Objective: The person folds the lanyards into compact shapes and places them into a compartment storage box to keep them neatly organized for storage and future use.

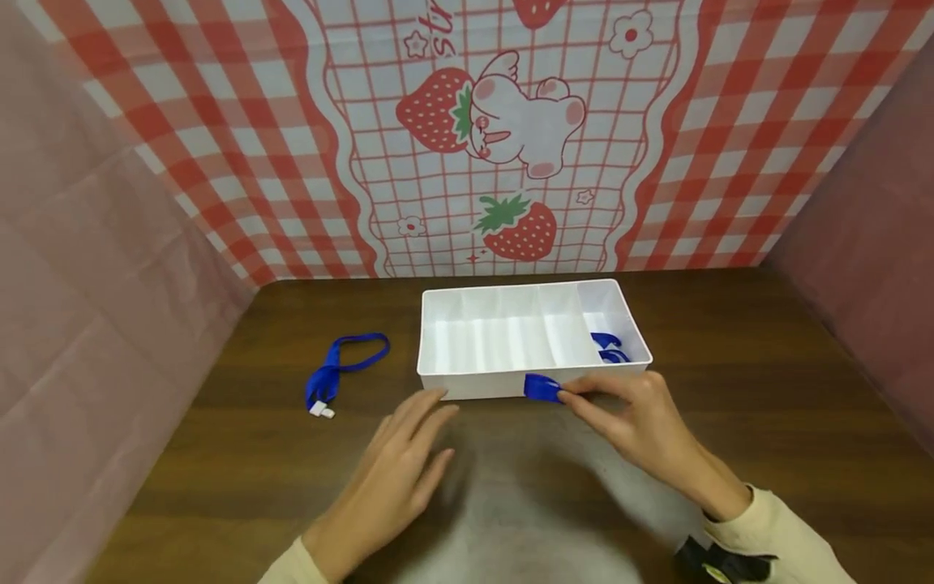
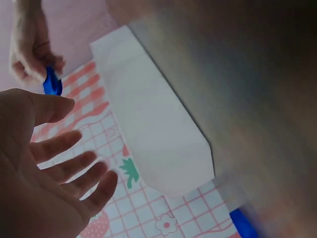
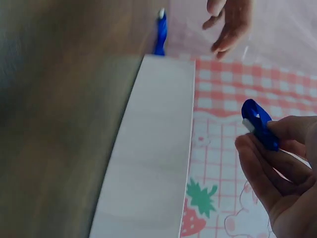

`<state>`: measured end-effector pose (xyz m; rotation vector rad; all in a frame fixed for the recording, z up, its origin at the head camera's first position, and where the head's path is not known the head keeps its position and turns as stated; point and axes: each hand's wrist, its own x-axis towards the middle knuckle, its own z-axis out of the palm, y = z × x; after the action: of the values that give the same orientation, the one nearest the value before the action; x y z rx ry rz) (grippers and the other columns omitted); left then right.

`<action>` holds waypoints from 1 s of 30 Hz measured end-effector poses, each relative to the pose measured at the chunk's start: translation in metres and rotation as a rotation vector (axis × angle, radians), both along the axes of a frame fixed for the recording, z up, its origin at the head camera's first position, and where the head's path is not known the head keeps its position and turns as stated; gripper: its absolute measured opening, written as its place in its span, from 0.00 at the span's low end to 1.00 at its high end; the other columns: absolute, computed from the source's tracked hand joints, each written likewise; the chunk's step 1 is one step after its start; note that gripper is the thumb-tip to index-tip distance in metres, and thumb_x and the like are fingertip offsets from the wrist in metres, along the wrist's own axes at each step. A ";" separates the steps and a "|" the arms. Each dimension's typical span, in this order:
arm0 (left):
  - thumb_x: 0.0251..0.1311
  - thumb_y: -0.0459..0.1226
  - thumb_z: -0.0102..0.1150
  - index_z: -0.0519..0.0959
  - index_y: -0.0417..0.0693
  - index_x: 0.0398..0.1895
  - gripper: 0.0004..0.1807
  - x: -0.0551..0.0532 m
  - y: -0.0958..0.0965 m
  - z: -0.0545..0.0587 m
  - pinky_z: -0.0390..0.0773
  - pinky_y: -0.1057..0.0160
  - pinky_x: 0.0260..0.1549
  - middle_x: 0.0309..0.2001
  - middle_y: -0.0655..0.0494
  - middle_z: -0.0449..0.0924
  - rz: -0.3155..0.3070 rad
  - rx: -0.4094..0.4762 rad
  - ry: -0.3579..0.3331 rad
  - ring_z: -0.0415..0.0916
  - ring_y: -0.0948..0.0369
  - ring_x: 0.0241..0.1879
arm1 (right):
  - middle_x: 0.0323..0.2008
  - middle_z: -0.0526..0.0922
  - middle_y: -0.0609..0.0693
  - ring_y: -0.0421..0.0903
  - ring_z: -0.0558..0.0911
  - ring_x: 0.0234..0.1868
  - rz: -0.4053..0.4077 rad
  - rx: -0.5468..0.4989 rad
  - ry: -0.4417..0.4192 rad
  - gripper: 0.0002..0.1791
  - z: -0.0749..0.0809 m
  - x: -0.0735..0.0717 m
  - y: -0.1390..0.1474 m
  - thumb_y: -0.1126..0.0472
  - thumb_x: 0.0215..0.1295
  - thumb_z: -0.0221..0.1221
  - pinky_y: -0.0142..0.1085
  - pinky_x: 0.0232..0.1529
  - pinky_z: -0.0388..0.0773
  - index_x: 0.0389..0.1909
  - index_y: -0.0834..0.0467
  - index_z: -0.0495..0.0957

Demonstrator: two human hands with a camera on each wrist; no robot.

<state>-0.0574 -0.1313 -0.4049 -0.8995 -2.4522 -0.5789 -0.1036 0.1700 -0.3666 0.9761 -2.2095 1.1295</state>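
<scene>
My right hand (image 1: 642, 418) pinches a folded blue lanyard (image 1: 541, 388) between thumb and fingertips, just in front of the white box. In the right wrist view the lanyard (image 3: 260, 126) forms a small loop with a white clip (image 3: 248, 125) beside the fingertips. With fingers extended and nothing held, my left hand (image 1: 397, 470) hovers near the box's front left corner. The white divided box (image 1: 481, 385) has several compartments. Blue lanyard folds (image 1: 611, 355) lie inside its rightmost one. Another blue lanyard (image 1: 326, 377) rests loosely looped on the table at left, its white clip (image 1: 321, 410) toward me.
The dark wooden table (image 1: 766, 389) carries the box near its back edge. Behind it hangs a red-and-white checked cloth (image 1: 525, 146) with strawberries, and pink cloth (image 1: 109, 284) covers the sides. A black object (image 1: 718, 560) sits by my right sleeve.
</scene>
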 end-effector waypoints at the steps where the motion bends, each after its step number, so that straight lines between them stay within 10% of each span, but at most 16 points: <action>1: 0.62 0.38 0.65 0.72 0.40 0.65 0.29 -0.005 0.000 -0.001 0.74 0.44 0.56 0.70 0.43 0.65 0.011 -0.034 0.008 0.63 0.47 0.69 | 0.28 0.88 0.44 0.35 0.84 0.30 -0.018 0.005 0.027 0.13 0.000 -0.007 0.000 0.76 0.48 0.72 0.22 0.32 0.77 0.31 0.56 0.87; 9: 0.59 0.44 0.69 0.54 0.39 0.77 0.48 -0.030 0.005 -0.017 0.59 0.40 0.68 0.77 0.42 0.51 0.138 -0.264 -0.057 0.48 0.46 0.76 | 0.27 0.85 0.48 0.44 0.84 0.30 -0.147 0.143 0.130 0.07 -0.006 -0.061 -0.016 0.71 0.48 0.72 0.38 0.32 0.78 0.27 0.58 0.87; 14: 0.55 0.45 0.73 0.49 0.40 0.78 0.55 -0.033 0.005 -0.022 0.57 0.38 0.68 0.79 0.46 0.47 0.127 -0.262 -0.108 0.43 0.47 0.77 | 0.31 0.83 0.50 0.50 0.81 0.36 -0.178 0.261 0.093 0.04 -0.012 -0.084 -0.028 0.68 0.51 0.72 0.45 0.37 0.77 0.25 0.57 0.87; 20: 0.51 0.46 0.74 0.48 0.40 0.79 0.58 -0.033 0.006 -0.018 0.63 0.39 0.65 0.79 0.47 0.45 0.115 -0.267 -0.149 0.41 0.48 0.78 | 0.33 0.84 0.52 0.52 0.81 0.39 -0.136 0.438 -0.004 0.05 -0.019 -0.108 -0.042 0.67 0.56 0.69 0.47 0.41 0.78 0.24 0.56 0.84; 30: 0.50 0.46 0.74 0.46 0.39 0.79 0.59 -0.031 0.007 -0.016 0.72 0.46 0.59 0.79 0.45 0.43 0.124 -0.289 -0.175 0.40 0.47 0.78 | 0.07 0.64 0.36 0.37 0.64 0.16 0.024 0.704 -0.058 0.21 -0.016 -0.125 -0.055 0.66 0.52 0.66 0.57 0.60 0.70 0.07 0.50 0.69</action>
<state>-0.0883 -0.1240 -0.4210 -0.8254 -2.7774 -0.2730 -0.2290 0.1153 -0.3828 1.2415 -2.7068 0.3657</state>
